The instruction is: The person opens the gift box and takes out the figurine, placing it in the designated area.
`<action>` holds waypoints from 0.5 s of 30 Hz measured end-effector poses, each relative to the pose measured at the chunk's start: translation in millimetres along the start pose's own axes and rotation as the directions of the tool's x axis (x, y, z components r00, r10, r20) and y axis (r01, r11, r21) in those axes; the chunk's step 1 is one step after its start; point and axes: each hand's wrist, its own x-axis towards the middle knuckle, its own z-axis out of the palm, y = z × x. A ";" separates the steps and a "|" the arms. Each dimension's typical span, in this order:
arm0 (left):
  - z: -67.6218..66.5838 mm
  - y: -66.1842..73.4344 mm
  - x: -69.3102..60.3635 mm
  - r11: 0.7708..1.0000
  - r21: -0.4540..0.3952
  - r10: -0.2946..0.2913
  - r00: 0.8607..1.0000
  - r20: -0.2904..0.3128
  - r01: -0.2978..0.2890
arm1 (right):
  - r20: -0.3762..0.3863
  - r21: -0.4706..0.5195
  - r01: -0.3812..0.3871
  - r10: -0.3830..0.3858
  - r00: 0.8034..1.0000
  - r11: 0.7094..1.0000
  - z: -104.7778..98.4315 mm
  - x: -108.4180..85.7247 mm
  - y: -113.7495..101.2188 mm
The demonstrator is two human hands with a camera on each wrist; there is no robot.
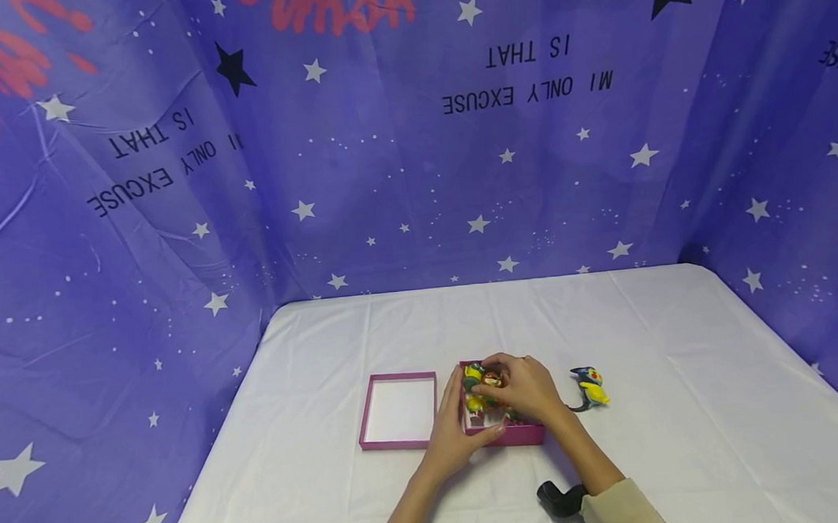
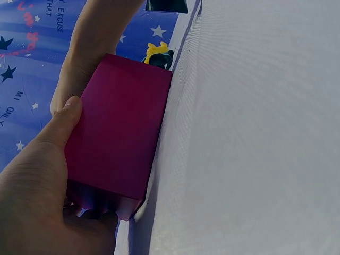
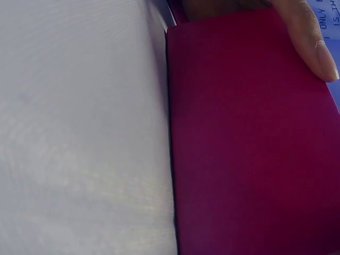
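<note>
A magenta box [image 1: 517, 436] stands on the white table, with several small colourful figures [image 1: 475, 403] inside. My left hand [image 1: 451, 437] grips its left side, the thumb over the near edge; the left wrist view shows this hand [image 2: 40, 175] against the box [image 2: 119, 127]. My right hand [image 1: 528, 386] reaches in over the box from the right, its curled fingers at a reddish-brown round figure [image 1: 492, 379]; whether they pinch it I cannot tell. In the right wrist view the box wall [image 3: 255, 127] fills much of the picture, with the left thumb [image 3: 313, 45] on its edge.
Left of the box lies a magenta-rimmed lid [image 1: 400, 444], white inside. A blue and yellow bird-like figure [image 1: 592, 391] lies to the right. A black curved object [image 1: 561, 500] lies near my right sleeve. Purple star-printed cloth [image 1: 414, 175] hangs behind the table and at both sides.
</note>
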 end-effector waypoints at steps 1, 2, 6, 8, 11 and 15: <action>-0.2 0.0 -0.1 1.000 0.000 0.001 1.000 0.000 -0.001 | 0.002 0.007 0.000 0.000 1.000 1.000 0.1 0.1 0.0; -0.4 0.1 -0.1 1.000 0.001 0.001 1.000 0.000 -0.001 | 0.005 0.014 0.000 0.000 1.000 1.000 0.4 0.3 0.1; -0.4 -0.1 0.0 1.000 0.006 0.011 1.000 0.002 -0.011 | 0.013 0.020 -0.004 0.004 1.000 1.000 1.4 0.6 1.0; -0.3 -0.4 0.2 1.000 0.004 0.015 1.000 0.003 -0.015 | 0.019 0.018 -0.006 0.005 1.000 1.000 1.8 0.6 1.5; -0.3 -0.2 0.2 1.000 -0.006 0.013 1.000 0.002 -0.013 | 0.028 0.018 -0.003 0.002 1.000 1.000 1.6 0.3 1.8; -0.2 0.3 -0.2 1.000 -0.010 0.000 1.000 0.006 0.001 | 0.037 0.013 0.001 -0.002 0.999 1.000 1.0 0.0 1.6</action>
